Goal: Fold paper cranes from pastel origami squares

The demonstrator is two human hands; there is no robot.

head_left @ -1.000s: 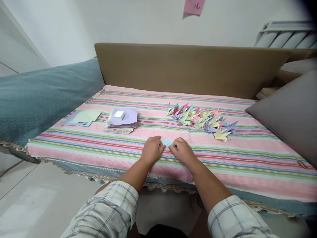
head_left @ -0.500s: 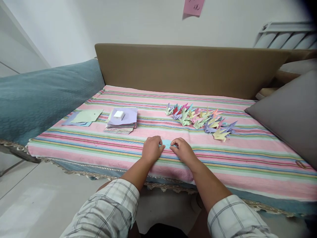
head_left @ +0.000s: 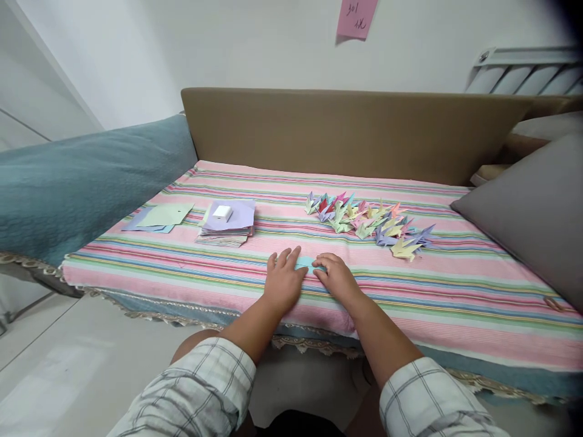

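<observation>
A small light blue folded paper (head_left: 304,263) lies on the striped cloth between my two hands. My left hand (head_left: 285,280) rests at its left side with fingers spread and stretched forward, the thumb at the near edge. On the right, my right hand (head_left: 334,274) pinches the paper's right end between curled fingers and thumb. Parts of the paper under the fingers are hidden. Beyond my right hand sits a group of colourful folded paper cranes (head_left: 364,221).
A stack of paper squares (head_left: 225,235) carries a small white block (head_left: 222,212). Loose sheets (head_left: 166,215) lie farther left. The striped cloth (head_left: 182,276) covers the seat, with a grey cushion (head_left: 532,212) at right, a brown backrest (head_left: 337,133) behind and a blue-covered armrest (head_left: 100,176) at left.
My left hand's fingers have uncurled and spread forward from their grip on the paper. My right hand stays at the paper's right end. The view has tilted slightly upward.
</observation>
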